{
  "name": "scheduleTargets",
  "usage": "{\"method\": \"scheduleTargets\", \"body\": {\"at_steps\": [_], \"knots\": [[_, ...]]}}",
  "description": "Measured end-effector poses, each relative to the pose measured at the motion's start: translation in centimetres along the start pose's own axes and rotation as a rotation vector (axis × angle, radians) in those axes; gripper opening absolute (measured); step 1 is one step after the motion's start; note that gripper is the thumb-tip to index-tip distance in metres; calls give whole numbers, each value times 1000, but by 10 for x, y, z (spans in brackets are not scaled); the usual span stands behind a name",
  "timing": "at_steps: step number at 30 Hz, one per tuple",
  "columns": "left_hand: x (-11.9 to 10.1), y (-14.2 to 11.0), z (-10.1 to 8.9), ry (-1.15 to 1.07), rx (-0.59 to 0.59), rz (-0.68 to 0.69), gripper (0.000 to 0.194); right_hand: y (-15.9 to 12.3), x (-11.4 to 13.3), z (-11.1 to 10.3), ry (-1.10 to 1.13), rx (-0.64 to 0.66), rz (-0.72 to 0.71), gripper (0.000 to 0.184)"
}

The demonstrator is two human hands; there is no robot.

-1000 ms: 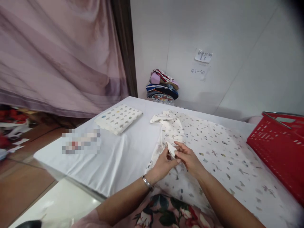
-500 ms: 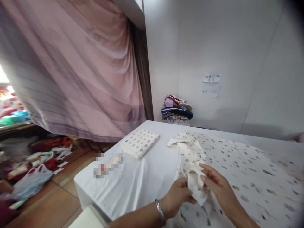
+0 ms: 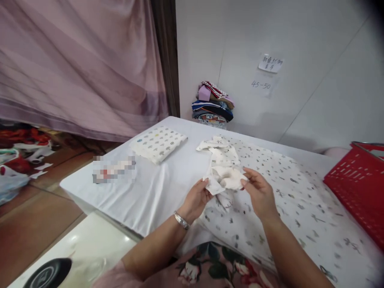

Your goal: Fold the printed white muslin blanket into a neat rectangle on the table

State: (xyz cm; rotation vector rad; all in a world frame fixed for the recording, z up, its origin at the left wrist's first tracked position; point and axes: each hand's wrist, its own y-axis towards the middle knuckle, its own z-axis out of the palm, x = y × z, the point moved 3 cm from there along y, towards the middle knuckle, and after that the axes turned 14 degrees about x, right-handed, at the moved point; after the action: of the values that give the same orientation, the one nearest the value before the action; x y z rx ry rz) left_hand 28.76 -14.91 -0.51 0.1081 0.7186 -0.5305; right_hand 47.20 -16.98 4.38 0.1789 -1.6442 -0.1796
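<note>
White printed cloth (image 3: 225,158) is bunched between my two hands over the table (image 3: 151,196), its plain pale underside turned up at the part I hold. My left hand (image 3: 196,200) has a narrow grip, thumb and fingers closed on one corner; my right hand (image 3: 261,194) pinches the opposite side just as narrowly. The rest of the bunch runs away from me over a wide spread cloth (image 3: 300,208) with the same small palm-like motifs; I cannot tell whether the two are one piece.

On my left wrist is a silver-coloured bracelet (image 3: 181,220). Beyond it, a folded cloth (image 3: 159,145) with grey tree-like shapes lies on the table, near a pixelated item (image 3: 114,170) I cannot identify. A red plastic basket (image 3: 357,180) stands at the right.

At the table's far side, against the pale wall (image 3: 315,52), is a stack of folded fabrics (image 3: 212,106). Two papers are stuck on the wall: the upper paper (image 3: 270,63) has handwritten Chinese characters too blurred for me to read surely, and the lower paper (image 3: 261,85) reads "45-50". At bottom left, a black round object (image 3: 48,274) bears a pale mark I cannot make out.
</note>
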Motion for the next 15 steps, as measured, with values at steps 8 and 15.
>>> {"method": "scheduleTargets", "body": {"at_steps": [8,15], "knots": [[17,-13,18,251,95,11,46,-14,-15,40,-200,336,0,37],[36,-29,5,494,29,-168,35,-15,-20,25,-281,186,-75,36]]}}
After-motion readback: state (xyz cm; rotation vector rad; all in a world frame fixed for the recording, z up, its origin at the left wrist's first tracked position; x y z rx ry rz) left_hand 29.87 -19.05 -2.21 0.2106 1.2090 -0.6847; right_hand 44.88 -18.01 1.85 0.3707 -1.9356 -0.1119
